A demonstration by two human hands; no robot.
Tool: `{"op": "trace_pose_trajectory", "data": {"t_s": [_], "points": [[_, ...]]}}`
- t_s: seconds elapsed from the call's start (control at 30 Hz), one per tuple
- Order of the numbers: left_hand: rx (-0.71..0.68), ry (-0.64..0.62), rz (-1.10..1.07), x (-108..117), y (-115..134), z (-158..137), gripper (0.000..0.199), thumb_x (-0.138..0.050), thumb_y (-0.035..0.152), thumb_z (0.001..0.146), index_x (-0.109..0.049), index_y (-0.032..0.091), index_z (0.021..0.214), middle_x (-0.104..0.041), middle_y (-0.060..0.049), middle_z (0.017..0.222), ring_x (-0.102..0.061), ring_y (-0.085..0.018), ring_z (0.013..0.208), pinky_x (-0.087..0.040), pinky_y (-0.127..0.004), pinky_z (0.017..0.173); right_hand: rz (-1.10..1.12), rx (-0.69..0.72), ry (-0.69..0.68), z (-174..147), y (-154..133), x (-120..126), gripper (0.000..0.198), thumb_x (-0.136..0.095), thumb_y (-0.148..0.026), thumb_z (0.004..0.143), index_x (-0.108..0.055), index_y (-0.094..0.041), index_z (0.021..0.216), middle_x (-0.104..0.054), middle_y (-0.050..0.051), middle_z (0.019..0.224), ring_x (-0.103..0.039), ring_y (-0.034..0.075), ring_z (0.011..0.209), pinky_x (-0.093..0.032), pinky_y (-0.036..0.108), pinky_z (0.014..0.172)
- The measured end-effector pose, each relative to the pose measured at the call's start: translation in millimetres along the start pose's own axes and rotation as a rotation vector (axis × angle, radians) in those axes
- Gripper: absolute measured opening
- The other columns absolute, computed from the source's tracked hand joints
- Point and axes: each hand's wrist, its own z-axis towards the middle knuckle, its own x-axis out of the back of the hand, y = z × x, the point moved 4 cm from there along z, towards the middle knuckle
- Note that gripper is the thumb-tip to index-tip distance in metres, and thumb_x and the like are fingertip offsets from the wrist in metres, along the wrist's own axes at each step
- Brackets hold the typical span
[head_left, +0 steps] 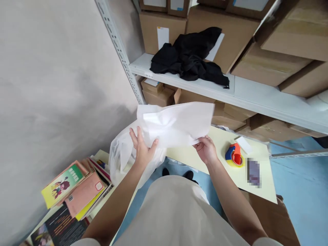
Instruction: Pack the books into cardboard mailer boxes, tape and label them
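Observation:
A flat white bag-like sheet (179, 123), its exact kind unclear, is held up in front of me above the pale table (263, 189). The fingers of my right hand (207, 149) pinch it at the lower right edge. At its lower left corner is my left hand (144, 145), fingers spread, thumb against or just in front of the sheet; I cannot tell if they touch. Behind and below that hand hangs a crumpled translucent plastic bag (119, 153). To the right of my right hand, a red and blue tape dispenser (234, 155) sits on the table.
Stacked books (84, 191) lie on the left beside the grey wall (64, 85). A small white box (243, 145) and a pixelated dark object (253, 172) are on the right. Ahead, a metal shelf (269, 102) bears cardboard boxes (279, 65) and black cloth (192, 56).

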Motion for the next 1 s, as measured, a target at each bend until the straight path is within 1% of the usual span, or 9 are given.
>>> {"op": "trace_pose_trajectory", "data": {"t_s": [0.1, 0.2, 0.3, 0.43, 0.5, 0.57, 0.63, 0.8, 1.0], "points": [[0.262, -0.138, -0.371, -28.6, 3.0, 21.2, 0.112, -0.077, 0.043, 0.062, -0.007, 0.022, 0.148, -0.030, -0.021, 0.147, -0.038, -0.032, 0.131, -0.040, -0.044, 0.099, -0.008, 0.069, 0.069, -0.5, -12.7, 40.7, 0.015, -0.056, -0.019, 0.071, -0.055, -0.022, 0.086, -0.069, 0.003, 0.087, -0.066, 0.019, 0.080, -0.054, 0.037, 0.074], [0.323, -0.372, -0.685, -64.4, 26.1, 33.3, 0.091, -0.076, 0.040, 0.062, -0.033, 0.020, 0.141, -0.065, -0.013, 0.112, -0.064, -0.024, 0.098, -0.050, -0.037, 0.083, -0.084, 0.100, 0.112, -1.9, -19.8, 77.9, 0.012, -0.053, -0.021, 0.074, -0.053, -0.022, 0.086, -0.067, 0.003, 0.084, -0.064, 0.016, 0.075, -0.054, 0.034, 0.072], [0.269, -0.454, -0.733, -92.7, 52.7, 32.7, 0.058, -0.079, 0.038, 0.057, -0.064, 0.014, 0.108, -0.071, -0.006, 0.081, -0.067, -0.020, 0.076, -0.052, -0.031, 0.072, -0.279, 0.150, 0.221, -5.9, -27.9, 111.9, 0.022, -0.051, -0.028, 0.078, -0.049, -0.021, 0.098, -0.064, 0.007, 0.096, -0.063, 0.018, 0.080, -0.054, 0.035, 0.072], [0.276, -0.433, -0.694, -127.6, 76.2, 12.6, 0.042, -0.076, 0.044, 0.059, -0.069, 0.012, 0.086, -0.070, -0.004, 0.073, -0.064, -0.017, 0.068, -0.050, -0.029, 0.067, -0.809, 0.499, 0.566, -28.6, -54.3, 134.7, 0.061, -0.060, -0.036, 0.076, -0.033, -0.017, 0.128, -0.040, 0.020, 0.134, -0.048, 0.027, 0.115, -0.044, 0.046, 0.093], [0.276, -0.472, -0.667, -146.5, 85.2, -3.7, 0.041, -0.074, 0.046, 0.062, -0.068, 0.013, 0.087, -0.070, -0.003, 0.074, -0.063, -0.016, 0.068, -0.049, -0.028, 0.067, -1.022, 0.603, 0.414, -36.0, -58.4, 123.3, 0.059, -0.061, -0.037, 0.077, -0.038, -0.017, 0.127, -0.042, 0.019, 0.132, -0.044, 0.029, 0.120, -0.038, 0.049, 0.100], [0.286, -0.575, -0.642, -167.1, 92.6, -22.6, 0.040, -0.072, 0.046, 0.065, -0.068, 0.013, 0.087, -0.069, -0.003, 0.075, -0.062, -0.015, 0.067, -0.049, -0.027, 0.065, -1.064, 0.550, 0.064, -36.1, -49.8, 106.5, 0.055, -0.063, -0.040, 0.076, -0.044, -0.020, 0.124, -0.050, 0.015, 0.126, -0.047, 0.029, 0.118, -0.040, 0.047, 0.099], [0.302, -0.706, -0.633, -188.0, 97.5, -41.7, 0.037, -0.071, 0.045, 0.067, -0.068, 0.014, 0.087, -0.069, -0.003, 0.076, -0.060, -0.014, 0.066, -0.048, -0.025, 0.064, -0.969, 0.423, -0.132, -31.8, -36.9, 97.2, 0.065, -0.068, -0.045, 0.071, -0.043, -0.020, 0.126, -0.051, 0.014, 0.126, -0.050, 0.028, 0.114, -0.044, 0.044, 0.093], [0.399, -0.843, -0.658, -228.3, 90.5, -68.5, 0.039, -0.072, 0.044, 0.067, -0.068, 0.014, 0.091, -0.070, -0.004, 0.078, -0.062, -0.015, 0.069, -0.048, -0.026, 0.067, -0.546, 0.115, 0.004, -5.9, -10.5, 121.5, 0.040, -0.057, -0.051, 0.079, -0.055, -0.018, 0.102, -0.064, 0.006, 0.091, -0.061, 0.017, 0.076, -0.050, 0.032, 0.070], [0.436, -0.584, -0.365, -223.8, 41.7, -32.1, 0.044, -0.068, 0.049, 0.064, -0.066, 0.014, 0.091, -0.069, -0.006, 0.080, -0.064, -0.017, 0.072, -0.050, -0.027, 0.067, -0.110, -0.072, 0.144, 11.2, -0.4, 199.2, 0.034, -0.065, -0.052, 0.071, -0.061, -0.019, 0.081, -0.067, 0.004, 0.084, -0.063, 0.015, 0.065, -0.051, 0.029, 0.063]]}}
